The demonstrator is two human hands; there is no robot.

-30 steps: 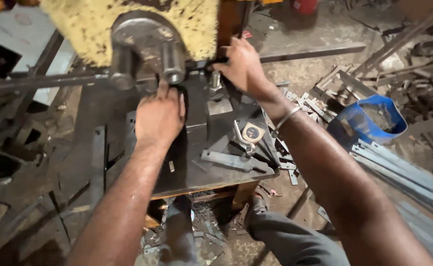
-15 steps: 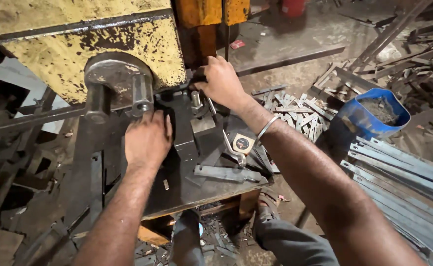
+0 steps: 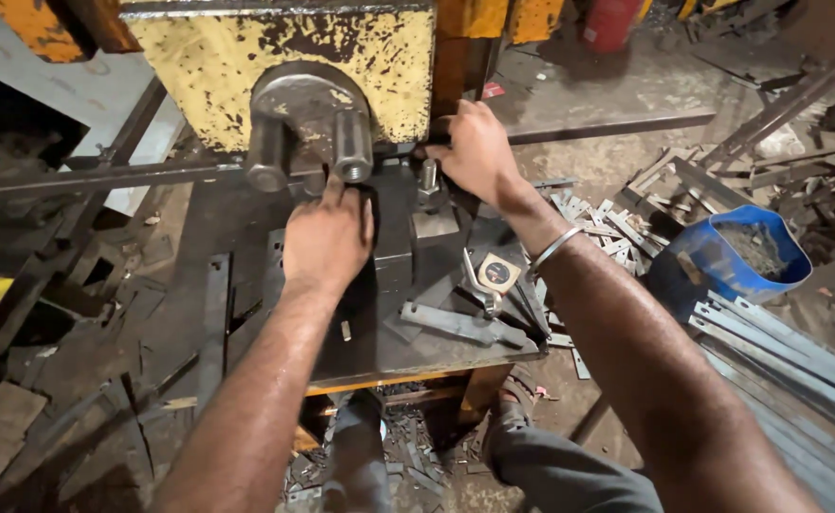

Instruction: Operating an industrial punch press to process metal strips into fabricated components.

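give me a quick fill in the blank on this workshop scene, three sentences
1. The machine housing behind both hands is painted ____.
2. The bucket on the floor at the right is ____.
3. The metal bangle sits on the ____ wrist, while the left hand rests below the round steel head.

Missing words: yellow; blue; right

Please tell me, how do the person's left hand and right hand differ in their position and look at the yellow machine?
The left hand lies palm down under the round steel head, while the right hand reaches further back, beside the upright bolt. The right wrist wears a metal bangle; the left wrist is bare. Both hands are bare and rest at the dark machine table.
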